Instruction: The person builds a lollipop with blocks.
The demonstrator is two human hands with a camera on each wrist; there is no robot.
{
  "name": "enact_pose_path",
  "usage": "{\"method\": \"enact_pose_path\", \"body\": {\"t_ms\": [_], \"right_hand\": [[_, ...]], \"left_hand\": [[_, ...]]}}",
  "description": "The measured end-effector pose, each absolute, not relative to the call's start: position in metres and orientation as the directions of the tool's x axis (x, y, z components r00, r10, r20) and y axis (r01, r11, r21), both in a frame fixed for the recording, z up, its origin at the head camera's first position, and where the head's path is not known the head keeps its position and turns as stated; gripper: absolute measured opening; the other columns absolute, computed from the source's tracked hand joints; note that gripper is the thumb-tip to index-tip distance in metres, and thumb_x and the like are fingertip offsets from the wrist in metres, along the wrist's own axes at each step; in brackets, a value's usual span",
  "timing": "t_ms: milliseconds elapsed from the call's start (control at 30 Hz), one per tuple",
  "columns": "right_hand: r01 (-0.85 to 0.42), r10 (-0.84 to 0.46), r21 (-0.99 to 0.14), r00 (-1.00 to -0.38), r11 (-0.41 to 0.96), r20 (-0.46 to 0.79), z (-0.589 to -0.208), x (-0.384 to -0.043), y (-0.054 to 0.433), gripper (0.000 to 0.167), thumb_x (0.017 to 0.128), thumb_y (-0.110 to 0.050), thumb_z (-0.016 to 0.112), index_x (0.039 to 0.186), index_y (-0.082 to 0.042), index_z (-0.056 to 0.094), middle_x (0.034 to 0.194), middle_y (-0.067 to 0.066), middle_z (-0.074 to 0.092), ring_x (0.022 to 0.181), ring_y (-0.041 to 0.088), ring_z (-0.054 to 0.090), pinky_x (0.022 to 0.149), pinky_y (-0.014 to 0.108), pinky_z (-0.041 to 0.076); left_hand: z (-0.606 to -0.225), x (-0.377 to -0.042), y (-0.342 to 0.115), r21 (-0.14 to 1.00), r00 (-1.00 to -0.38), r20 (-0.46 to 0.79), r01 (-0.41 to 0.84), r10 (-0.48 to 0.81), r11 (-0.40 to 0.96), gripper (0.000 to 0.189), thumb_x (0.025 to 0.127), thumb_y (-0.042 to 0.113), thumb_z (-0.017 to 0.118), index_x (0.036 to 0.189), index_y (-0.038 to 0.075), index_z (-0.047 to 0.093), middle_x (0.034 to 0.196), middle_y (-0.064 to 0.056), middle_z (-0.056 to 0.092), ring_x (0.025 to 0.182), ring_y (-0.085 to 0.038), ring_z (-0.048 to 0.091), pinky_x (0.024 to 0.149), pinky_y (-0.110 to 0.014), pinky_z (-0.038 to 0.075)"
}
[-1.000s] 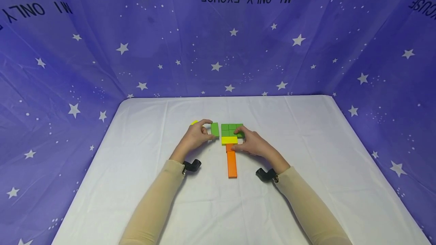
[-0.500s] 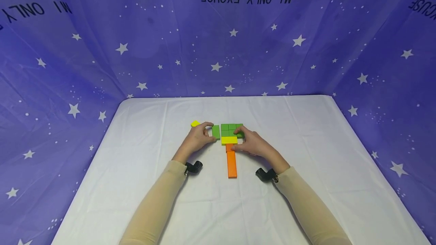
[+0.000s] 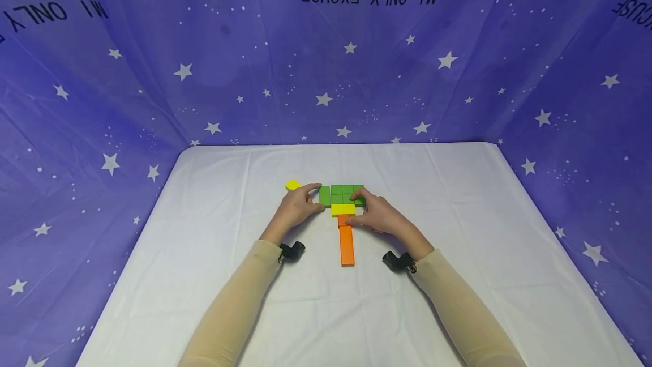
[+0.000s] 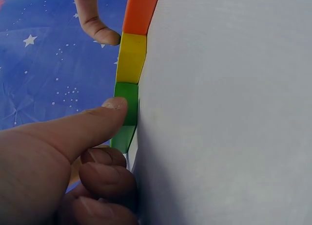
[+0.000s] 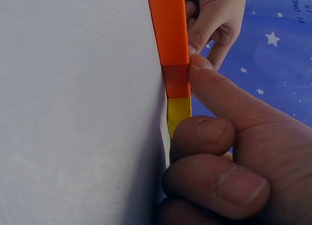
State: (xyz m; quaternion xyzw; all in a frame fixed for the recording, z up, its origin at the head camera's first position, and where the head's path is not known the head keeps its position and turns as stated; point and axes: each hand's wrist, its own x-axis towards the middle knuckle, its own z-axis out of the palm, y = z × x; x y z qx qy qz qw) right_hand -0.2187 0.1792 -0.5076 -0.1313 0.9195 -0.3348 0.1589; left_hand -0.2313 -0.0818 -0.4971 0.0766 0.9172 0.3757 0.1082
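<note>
In the head view, my left hand [image 3: 297, 206] pinches a green rectangular block [image 3: 325, 196] by its two ends, thumb near and forefinger far. It lies just left of a grid of green square blocks [image 3: 342, 193], a thin line between them. A yellow block [image 3: 343, 209] touches the grid's near side, followed by a small orange block [image 3: 343, 220] and a long orange block [image 3: 347, 246]. My right hand [image 3: 378, 214] rests its forefinger on the green blocks and its thumb on the small orange block [image 5: 176, 81]. In the left wrist view, my thumb presses the green block's end [image 4: 127, 101].
A yellow piece [image 3: 292, 184] lies behind my left hand, partly hidden by it. White cloth covers the table [image 3: 458, 197]. A purple curtain with stars and lettering [image 3: 326, 72] stands behind and on both sides. Each wrist wears a black camera [image 3: 293, 251].
My left hand has brought the green rectangular block right, first nearer to me and then slightly back, up beside the green grid. More of the yellow piece shows. My right hand stays put.
</note>
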Motion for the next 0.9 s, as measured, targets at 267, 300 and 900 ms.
{"method": "enact_pose_path", "body": {"t_ms": [267,300,900], "right_hand": [[-0.128,-0.354,-0.686,-0.914,0.716,-0.199,-0.5056,-0.2213,0.1796,0.075,0.085,-0.052,0.087,0.141,-0.016,0.053,0.151,0.019,0.060,0.129,0.034,0.060,0.116,0.057,0.045],[-0.127,-0.353,-0.686,-0.914,0.717,-0.199,-0.5051,-0.2214,0.1797,0.074,0.085,-0.051,0.087,0.141,-0.017,0.053,0.151,0.019,0.060,0.129,0.034,0.060,0.116,0.057,0.045],[-0.122,-0.351,-0.685,-0.913,0.718,-0.206,-0.5049,-0.2171,0.1775,0.071,0.087,-0.047,0.086,0.142,-0.015,0.053,0.148,0.018,0.062,0.124,0.032,0.062,0.110,0.054,0.048]], "left_hand": [[-0.4982,-0.2336,-0.0787,0.668,-0.970,-0.110,0.088,0.216,0.739,0.067,0.095,0.034,0.079,0.156,0.024,0.055,0.071,0.001,0.058,0.059,-0.012,0.048,0.058,-0.028,0.039],[-0.4980,-0.2338,-0.0785,0.664,-0.970,-0.107,0.092,0.216,0.742,0.067,0.095,0.034,0.079,0.156,0.025,0.055,0.071,0.001,0.058,0.059,-0.012,0.048,0.058,-0.028,0.039],[-0.4961,-0.2326,-0.0840,0.746,-0.962,-0.130,0.064,0.239,0.663,0.070,0.094,0.032,0.080,0.158,0.024,0.053,0.073,0.000,0.060,0.061,-0.012,0.049,0.061,-0.029,0.041]]}}
